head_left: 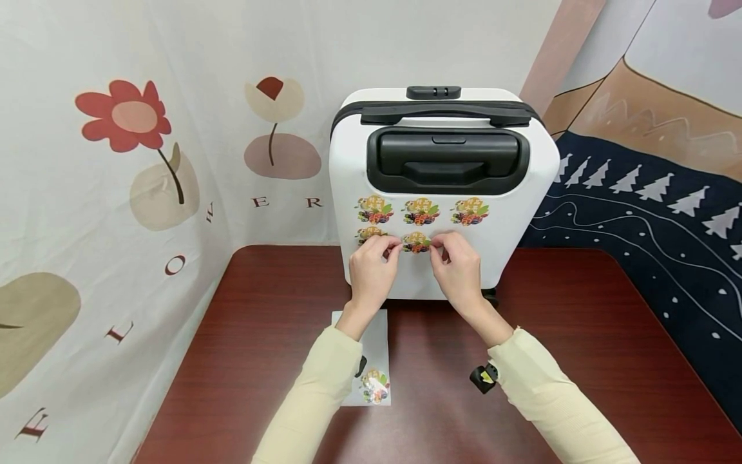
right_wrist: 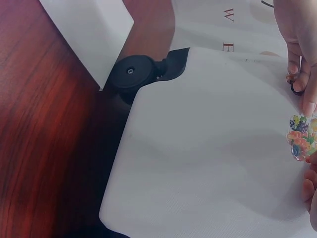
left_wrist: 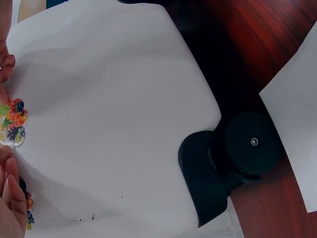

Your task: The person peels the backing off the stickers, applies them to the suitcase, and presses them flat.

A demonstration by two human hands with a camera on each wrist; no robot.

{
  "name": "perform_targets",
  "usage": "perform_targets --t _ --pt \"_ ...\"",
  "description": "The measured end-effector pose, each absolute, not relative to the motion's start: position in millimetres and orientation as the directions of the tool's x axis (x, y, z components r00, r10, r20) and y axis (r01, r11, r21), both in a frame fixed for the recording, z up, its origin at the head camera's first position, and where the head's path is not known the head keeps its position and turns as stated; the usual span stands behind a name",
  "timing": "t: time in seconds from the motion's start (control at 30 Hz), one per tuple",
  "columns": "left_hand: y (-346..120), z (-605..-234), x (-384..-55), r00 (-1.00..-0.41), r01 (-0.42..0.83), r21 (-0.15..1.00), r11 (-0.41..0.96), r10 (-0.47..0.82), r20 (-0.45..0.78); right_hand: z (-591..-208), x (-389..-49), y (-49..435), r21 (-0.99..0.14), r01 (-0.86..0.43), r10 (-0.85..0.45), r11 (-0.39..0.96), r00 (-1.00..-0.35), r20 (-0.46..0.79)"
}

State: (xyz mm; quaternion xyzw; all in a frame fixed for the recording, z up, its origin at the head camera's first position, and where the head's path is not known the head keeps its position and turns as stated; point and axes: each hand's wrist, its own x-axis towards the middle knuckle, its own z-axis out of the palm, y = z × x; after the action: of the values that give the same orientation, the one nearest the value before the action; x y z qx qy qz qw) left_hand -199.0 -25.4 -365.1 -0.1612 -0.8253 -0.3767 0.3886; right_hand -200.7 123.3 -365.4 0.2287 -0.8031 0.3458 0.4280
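Note:
A fruit sticker (head_left: 415, 242) lies against the front of a white suitcase (head_left: 493, 219), held at both side edges. The left hand (head_left: 373, 270) pinches its left edge between thumb and forefinger; the right hand (head_left: 458, 269) does the same on the right. In the right wrist view, fingertips of both hands meet the edges of this clear-bordered sticker (right_wrist: 301, 139). Above it, three matching stickers form a row, the middle sticker (head_left: 420, 211) directly overhead. Another sticker (head_left: 371, 233) sits to its left, partly hidden by the left hand.
A white backing sheet (head_left: 377, 335) with one fruit sticker (head_left: 375, 386) lies on the reddish-brown table (head_left: 261, 335), partly under the left forearm. The suitcase has a black handle recess (head_left: 449, 161) and a black wheel (left_wrist: 251, 143). Printed cloth (head_left: 220, 96) hangs behind.

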Motion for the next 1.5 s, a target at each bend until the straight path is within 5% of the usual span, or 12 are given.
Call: perform_targets --t 0.33,1.0,1.5 --pt "-26 -365 -201 -0.626 0.569 0.471 0.674 -0.016 0.779 -363 -200 123 -0.345 -0.655 -0.079 0.673 -0.527 0.846" --pt "-37 -370 -212 -0.485 0.665 0.247 0.704 0.157 0.86 -362 -203 125 -0.233 -0.664 -0.146 0.71 -0.463 0.874" --pt "-41 -372 -214 -0.474 0.704 0.24 0.668 0.191 0.859 -363 -205 128 -0.2 -0.688 -0.183 0.698 -0.441 0.879"
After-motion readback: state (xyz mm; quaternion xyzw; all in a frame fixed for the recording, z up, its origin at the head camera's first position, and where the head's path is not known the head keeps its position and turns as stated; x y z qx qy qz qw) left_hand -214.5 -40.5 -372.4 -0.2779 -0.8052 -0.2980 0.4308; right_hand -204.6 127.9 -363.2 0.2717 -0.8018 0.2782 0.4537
